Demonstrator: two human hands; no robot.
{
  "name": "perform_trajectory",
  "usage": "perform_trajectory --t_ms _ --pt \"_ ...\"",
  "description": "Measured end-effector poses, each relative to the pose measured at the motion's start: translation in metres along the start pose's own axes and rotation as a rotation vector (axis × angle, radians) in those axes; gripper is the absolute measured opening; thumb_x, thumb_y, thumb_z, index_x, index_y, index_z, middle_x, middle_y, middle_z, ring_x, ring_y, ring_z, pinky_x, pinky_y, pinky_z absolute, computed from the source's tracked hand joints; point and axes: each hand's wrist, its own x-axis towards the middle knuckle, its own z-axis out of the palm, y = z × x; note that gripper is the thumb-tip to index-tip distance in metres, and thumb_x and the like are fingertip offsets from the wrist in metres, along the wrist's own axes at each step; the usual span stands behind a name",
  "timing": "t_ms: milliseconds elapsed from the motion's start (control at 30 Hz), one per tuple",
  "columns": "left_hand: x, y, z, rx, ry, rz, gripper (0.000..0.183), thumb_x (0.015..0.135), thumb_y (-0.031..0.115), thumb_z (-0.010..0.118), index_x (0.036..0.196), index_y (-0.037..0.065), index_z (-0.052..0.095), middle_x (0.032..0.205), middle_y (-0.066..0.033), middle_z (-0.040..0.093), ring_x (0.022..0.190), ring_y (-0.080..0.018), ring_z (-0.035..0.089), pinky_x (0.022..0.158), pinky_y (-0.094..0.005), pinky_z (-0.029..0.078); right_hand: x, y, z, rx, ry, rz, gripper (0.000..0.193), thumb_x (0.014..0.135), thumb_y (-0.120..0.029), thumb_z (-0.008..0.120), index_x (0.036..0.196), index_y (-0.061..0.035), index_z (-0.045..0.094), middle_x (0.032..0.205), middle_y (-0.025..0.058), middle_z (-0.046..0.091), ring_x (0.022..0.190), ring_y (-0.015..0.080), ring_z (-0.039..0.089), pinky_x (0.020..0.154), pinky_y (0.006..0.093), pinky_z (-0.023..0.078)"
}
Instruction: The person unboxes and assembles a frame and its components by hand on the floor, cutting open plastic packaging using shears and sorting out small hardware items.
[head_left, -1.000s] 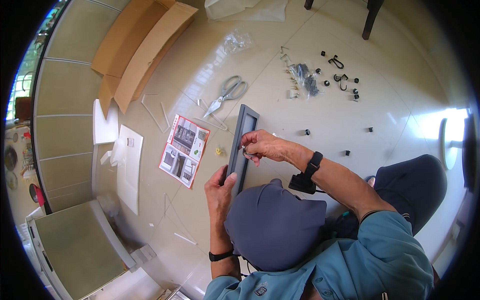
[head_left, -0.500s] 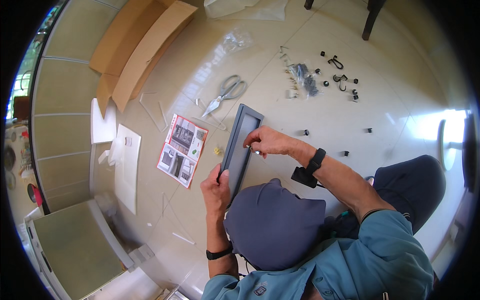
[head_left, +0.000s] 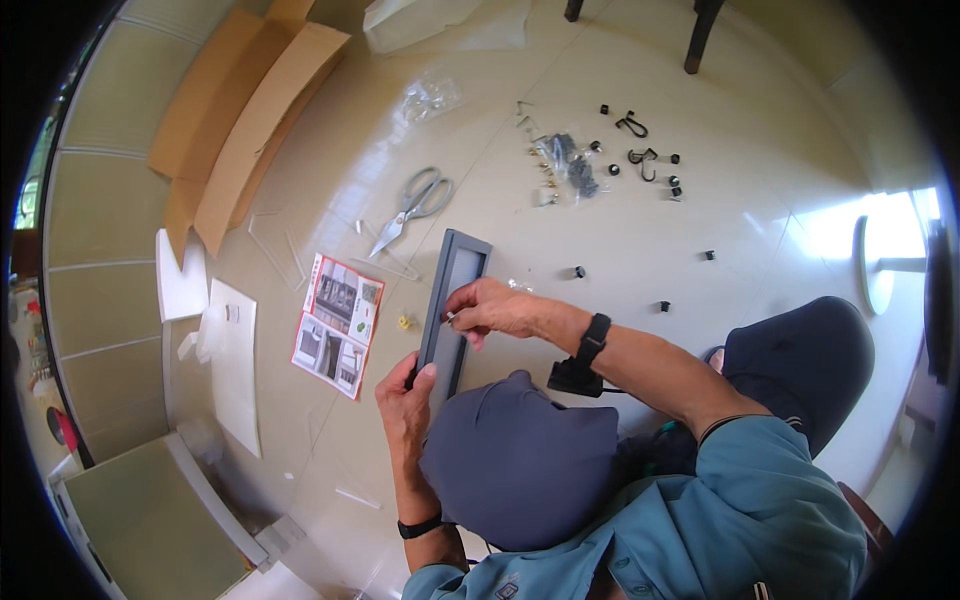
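1. Tray [head_left: 441, 285], long and grey with a raised rim: sits mid-scene, far end pointing away, near end hidden by the dark cap [head_left: 525, 455]. We read its lengthwise placing as giving both hands easy reach.
2. Left hand [head_left: 405, 398]: we see it gripping the tray's left rim, thumb over the top, fingers mostly hidden; probably bracing it against turning.
3. Right hand [head_left: 490, 306]: reaches across from the right, thumb and index pinching a small shiny piece [head_left: 450, 317] over the tray's inside. We can't tell its exact shape or whether it touches the tray. Fingertip hold likely suits such a tiny part.
4. Leaflet [head_left: 337, 325]: flat, left of the tray, pictures up; we guess it's there for glancing at.
5. Scissors [head_left: 412, 208]: just beyond the tray's far end, slightly left, blades apart from it.
6. Bag of dark parts [head_left: 578, 175], black hooks [head_left: 632, 124]: far right, spread out, probably for easy picking. We note one black cap [head_left: 579, 272] nearer.
7. Cardboard box [head_left: 265, 120]: far left, seemingly set aside.
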Motion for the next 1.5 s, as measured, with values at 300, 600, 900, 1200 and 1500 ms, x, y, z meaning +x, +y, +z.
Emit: perform_trajectory --t_ms 300,600,900,1200,1500 --pt "0.001 0.003 0.005 -0.011 -0.01 0.02 0.027 0.089 0.014 0.068 0.107 -0.006 0.065 0.08 0.0039 0.055 0.071 -0.0066 0.044 0.064 -0.0207 0.036 0.003 0.009 0.004 0.182 0.023 -0.003 0.025 0.08 -0.003 0.067 0.102 0.0059 0.063 0.077 0.0062 0.063 0.059 0.0117 0.06 0.05 0.0262 0.054" --pt "0.001 -0.001 0.002 -0.043 -0.029 -0.004 0.026 0.091 0.015 0.066 0.107 -0.006 0.065 0.075 0.0048 0.049 0.067 -0.0061 0.039 0.058 -0.022 0.031 -0.003 -0.003 0.005 0.078 -0.017 -0.005 0.023 0.081 -0.004 0.064 0.101 0.0054 0.065 0.076 0.0049 0.063 0.06 0.0105 0.06 0.051 0.0255 0.055" --pt "0.002 0.006 0.01 0.041 0.076 0.143 0.022 0.093 0.007 0.061 0.109 -0.007 0.065 0.075 0.0045 0.051 0.065 -0.0055 0.037 0.056 -0.0219 0.029 0.001 -0.008 -0.025 -0.232 0.039 -0.005 0.027 0.081 -0.008 0.064 0.104 0.0062 0.066 0.075 0.0067 0.063 0.059 0.0132 0.061 0.053 0.0281 0.055" --pt "0.007 -0.004 0.005 0.161 0.105 0.208 0.019 0.092 0.007 0.059 0.106 -0.006 0.064 0.072 0.0022 0.052 0.065 -0.0076 0.039 0.057 -0.0245 0.033 -0.005 -0.026 -0.111 -0.573 0.705 -0.107 0.02 0.076 -0.006 0.057 0.088 -0.0003 0.072 0.075 0.0155 0.07 0.064 0.0267 0.069 0.055 0.0368 0.058" --pt "0.006 -0.01 0.006 0.206 0.186 0.122 0.016 0.092 0.01 0.052 0.09 -0.005 0.059 0.066 0.0016 0.042 0.063 -0.0091 0.035 0.054 -0.0278 0.031 -0.037 -0.016 -0.186 -0.949 1.468 -0.391 0.012 0.077 -0.01 0.059 0.079 -0.0021 0.068 0.077 0.0216 0.068 0.078 0.0389 0.067 0.073 0.0455 0.054"
